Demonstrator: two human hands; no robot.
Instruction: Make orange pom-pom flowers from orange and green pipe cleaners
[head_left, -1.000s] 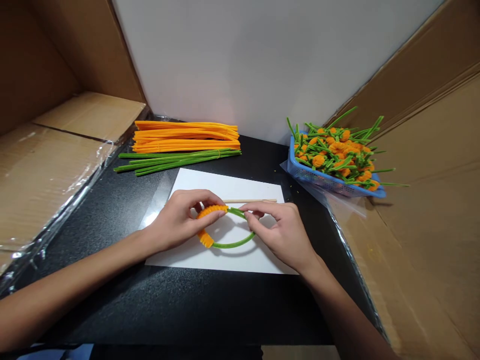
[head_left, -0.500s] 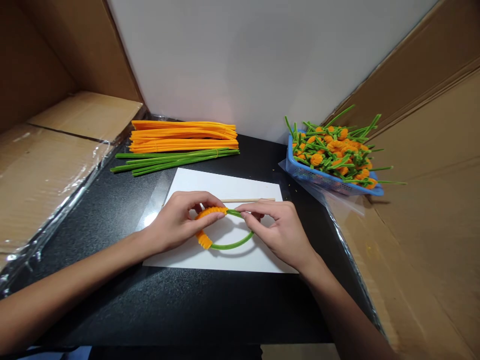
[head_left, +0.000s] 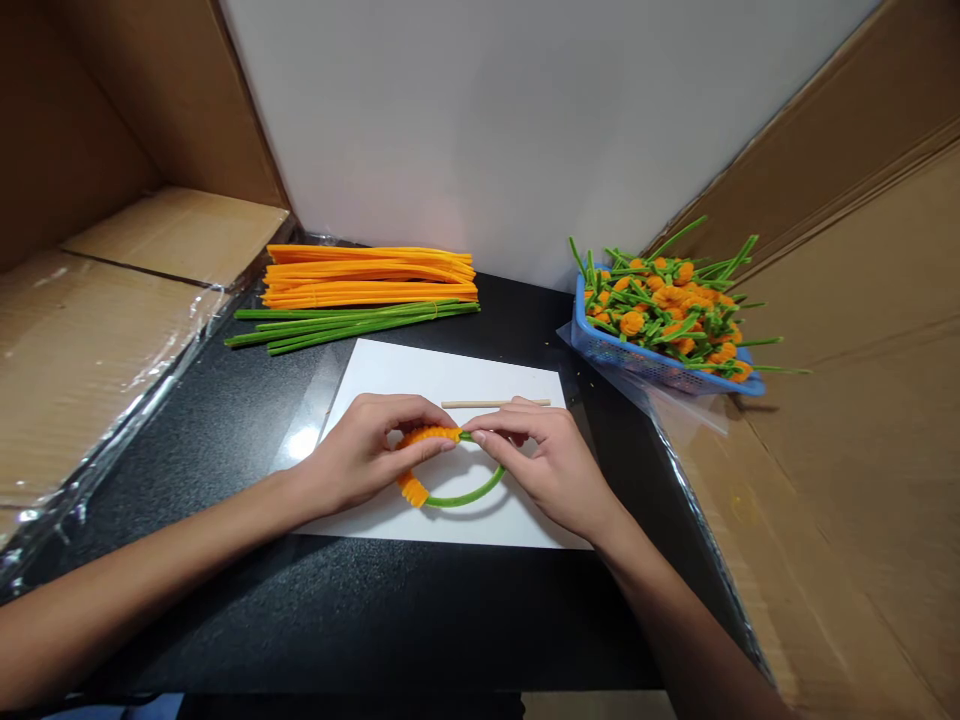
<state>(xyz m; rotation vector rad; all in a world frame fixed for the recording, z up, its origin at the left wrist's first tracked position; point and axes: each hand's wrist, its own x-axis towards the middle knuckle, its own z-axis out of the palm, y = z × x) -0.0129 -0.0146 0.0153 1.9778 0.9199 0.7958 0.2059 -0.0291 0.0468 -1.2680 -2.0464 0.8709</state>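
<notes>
blue basket [head_left: 645,364] heaped with orange-green pieces [head_left: 679,298]; left hand [head_left: 367,448] pinched shut on orange coil [head_left: 414,490], right hand [head_left: 553,462] pinching green stem [head_left: 469,497].

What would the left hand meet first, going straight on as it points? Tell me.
Likely the right hand, its fingertips just ahead on the green pipe cleaner; depth is unclear.

Loop [head_left: 466,498] over paper [head_left: 390,372], pipe cleaners [head_left: 367,295] behind, basket [head_left: 637,350] at right
</notes>
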